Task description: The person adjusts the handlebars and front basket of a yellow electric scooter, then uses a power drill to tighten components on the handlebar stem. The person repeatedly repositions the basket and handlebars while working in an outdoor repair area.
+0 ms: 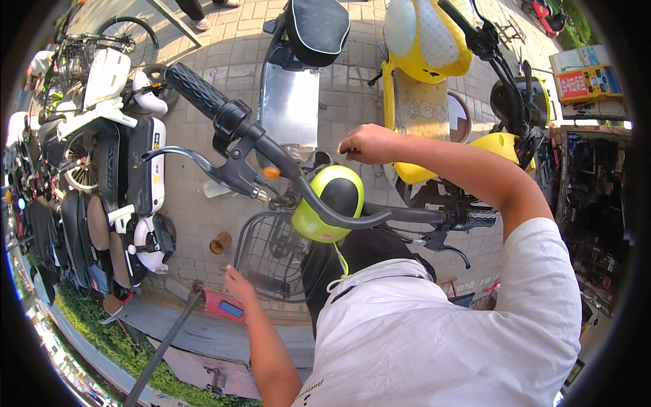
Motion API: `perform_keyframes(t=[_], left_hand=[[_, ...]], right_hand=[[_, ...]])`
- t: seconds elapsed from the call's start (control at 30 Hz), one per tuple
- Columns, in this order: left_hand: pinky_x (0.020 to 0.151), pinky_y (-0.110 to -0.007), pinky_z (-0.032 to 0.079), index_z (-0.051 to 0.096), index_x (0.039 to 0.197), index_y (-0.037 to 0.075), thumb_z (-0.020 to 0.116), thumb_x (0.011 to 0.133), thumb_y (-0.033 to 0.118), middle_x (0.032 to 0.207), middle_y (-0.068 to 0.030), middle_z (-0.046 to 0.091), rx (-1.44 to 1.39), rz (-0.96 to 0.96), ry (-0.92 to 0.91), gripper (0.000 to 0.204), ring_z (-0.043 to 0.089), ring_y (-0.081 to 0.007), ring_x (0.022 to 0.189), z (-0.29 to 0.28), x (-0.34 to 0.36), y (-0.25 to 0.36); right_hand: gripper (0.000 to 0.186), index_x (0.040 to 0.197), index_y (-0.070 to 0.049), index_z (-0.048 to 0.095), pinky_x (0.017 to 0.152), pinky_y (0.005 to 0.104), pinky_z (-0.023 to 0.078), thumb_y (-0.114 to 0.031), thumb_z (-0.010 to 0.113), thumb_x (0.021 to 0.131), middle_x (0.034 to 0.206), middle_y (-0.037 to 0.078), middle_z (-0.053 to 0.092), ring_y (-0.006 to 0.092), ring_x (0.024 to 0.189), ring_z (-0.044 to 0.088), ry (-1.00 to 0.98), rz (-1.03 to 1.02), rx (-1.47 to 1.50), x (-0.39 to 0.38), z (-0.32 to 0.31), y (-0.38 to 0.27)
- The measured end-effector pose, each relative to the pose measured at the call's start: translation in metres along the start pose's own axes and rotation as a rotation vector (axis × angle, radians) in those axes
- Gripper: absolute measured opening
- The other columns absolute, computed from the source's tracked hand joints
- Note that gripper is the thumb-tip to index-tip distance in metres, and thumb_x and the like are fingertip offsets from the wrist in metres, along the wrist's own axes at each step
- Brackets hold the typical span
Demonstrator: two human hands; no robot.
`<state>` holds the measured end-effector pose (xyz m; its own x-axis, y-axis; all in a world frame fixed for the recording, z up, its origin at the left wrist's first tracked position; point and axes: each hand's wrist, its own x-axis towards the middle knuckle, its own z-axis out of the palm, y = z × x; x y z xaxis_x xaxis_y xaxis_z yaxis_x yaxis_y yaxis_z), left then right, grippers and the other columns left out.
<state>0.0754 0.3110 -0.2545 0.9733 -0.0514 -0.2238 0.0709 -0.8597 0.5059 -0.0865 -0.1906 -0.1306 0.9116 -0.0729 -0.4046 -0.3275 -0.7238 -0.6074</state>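
Observation:
I stand over an electric scooter with a black handlebar, a lime-green headlight housing and a black wire basket below it. Just beyond the headlight, above the near end of the silver footboard, is my right hand. Its fingers are curled together; whatever they may hold is too small to make out. Beside the basket's left rim is my left hand, seen edge-on with its fingers extended and nothing visible in them. The scooter's black seat lies at the far end.
A yellow scooter stands close on the right, and white scooters are parked on the left. A brown cylindrical piece sits on the paving. Near my left arm are a grey pole and a red box. Shelving lines the right edge.

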Motion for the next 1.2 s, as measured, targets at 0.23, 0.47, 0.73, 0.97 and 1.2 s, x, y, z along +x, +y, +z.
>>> perform_keyframes(t=[0.23, 0.47, 0.73, 0.97, 1.2], left_hand=[[0.087, -0.049, 0.046, 0.061, 0.112, -0.011, 0.049, 0.101, 0.039, 0.108, -0.0310, 0.063, 0.203, 0.033, 0.050, 0.052, 0.059, -0.0459, 0.100, -0.014, -0.034, 0.019], [0.109, -0.047, 0.032, 0.039, 0.136, -0.015, 0.057, 0.095, 0.044, 0.138, -0.0354, 0.044, 0.110, 0.011, -0.069, 0.074, 0.042, -0.0441, 0.130, -0.012, -0.057, 0.015], [0.110, -0.048, 0.032, 0.035, 0.144, -0.007, 0.059, 0.095, 0.043, 0.143, -0.0314, 0.041, 0.265, 0.127, -0.184, 0.074, 0.040, -0.0451, 0.132, -0.018, -0.032, 0.032], [0.112, -0.049, 0.027, 0.030, 0.148, -0.002, 0.052, 0.098, 0.048, 0.148, -0.0262, 0.036, 0.087, 0.392, -0.193, 0.074, 0.032, -0.0416, 0.138, 0.006, -0.003, -0.014], [0.109, -0.057, 0.029, 0.027, 0.152, 0.011, 0.050, 0.095, 0.057, 0.148, -0.0240, 0.036, 0.106, 0.318, -0.200, 0.077, 0.033, -0.0443, 0.136, 0.018, 0.001, -0.005]], right_hand=[[0.025, 0.107, -0.009, 0.069, 0.081, 0.0439, 0.054, -0.015, 0.065, 0.083, 0.096, 0.014, 0.068, 0.0348, 0.091, 0.065, 0.052, -0.295, 0.024, 0.025, 0.031, 0.027], [0.035, 0.118, -0.008, 0.066, 0.082, 0.0432, 0.054, -0.020, 0.067, 0.085, 0.106, 0.015, 0.068, 0.0347, 0.097, 0.066, -0.057, -0.134, -0.036, 0.001, 0.012, 0.013], [0.056, 0.118, -0.001, 0.066, 0.081, 0.0378, 0.053, -0.048, 0.067, 0.088, 0.099, 0.019, 0.071, 0.0316, 0.093, 0.068, -0.246, 0.113, 0.233, -0.128, -0.068, -0.039], [0.058, 0.118, -0.001, 0.065, 0.077, 0.0394, 0.051, -0.051, 0.065, 0.089, 0.091, 0.016, 0.070, 0.0311, 0.086, 0.067, 0.013, 0.196, 0.134, -0.171, -0.041, -0.103], [0.043, 0.116, -0.001, 0.066, 0.081, 0.0419, 0.050, -0.036, 0.064, 0.092, 0.095, 0.021, 0.069, 0.0365, 0.089, 0.065, 0.233, 0.297, -0.055, -0.162, 0.003, -0.113]])
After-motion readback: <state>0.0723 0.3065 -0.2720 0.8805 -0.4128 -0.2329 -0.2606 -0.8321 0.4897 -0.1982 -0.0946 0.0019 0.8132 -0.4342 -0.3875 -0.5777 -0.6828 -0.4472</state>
